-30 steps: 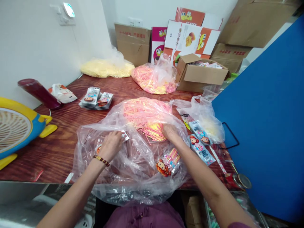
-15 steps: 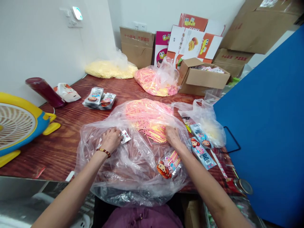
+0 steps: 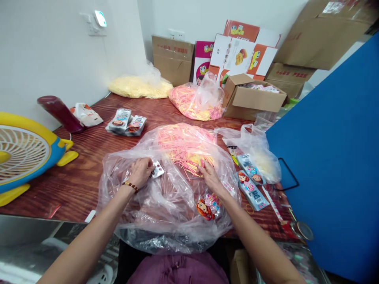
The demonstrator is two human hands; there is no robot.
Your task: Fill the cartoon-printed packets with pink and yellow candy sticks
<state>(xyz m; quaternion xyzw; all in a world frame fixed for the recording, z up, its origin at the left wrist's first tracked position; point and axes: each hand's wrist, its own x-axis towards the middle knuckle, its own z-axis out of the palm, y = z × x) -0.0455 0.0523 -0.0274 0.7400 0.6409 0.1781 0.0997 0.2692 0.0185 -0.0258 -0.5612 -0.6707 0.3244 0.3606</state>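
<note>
A large clear plastic bag (image 3: 166,205) lies open on the wooden table (image 3: 79,177) in front of me, with a heap of pink and yellow sticks (image 3: 182,144) in its far half. My left hand (image 3: 140,171), a bead bracelet on the wrist, is closed on a small printed packet (image 3: 157,170) inside the bag. Just right of it, my right hand (image 3: 210,175) pinches at the near edge of the stick heap. A filled cartoon packet (image 3: 209,205) lies in the bag under my right forearm.
Two cartoon packets (image 3: 251,179) and a smaller clear bag (image 3: 256,152) lie right of the big bag, beside a blue board (image 3: 334,157). A yellow fan (image 3: 23,150), a dark red bottle (image 3: 60,114) and stacked packets (image 3: 126,122) sit left. Bags of sticks and cardboard boxes (image 3: 251,96) stand behind.
My right hand has shifted slightly left along the edge of the stick heap and its fingers now pinch sticks. My left hand keeps its hold on the packet.
</note>
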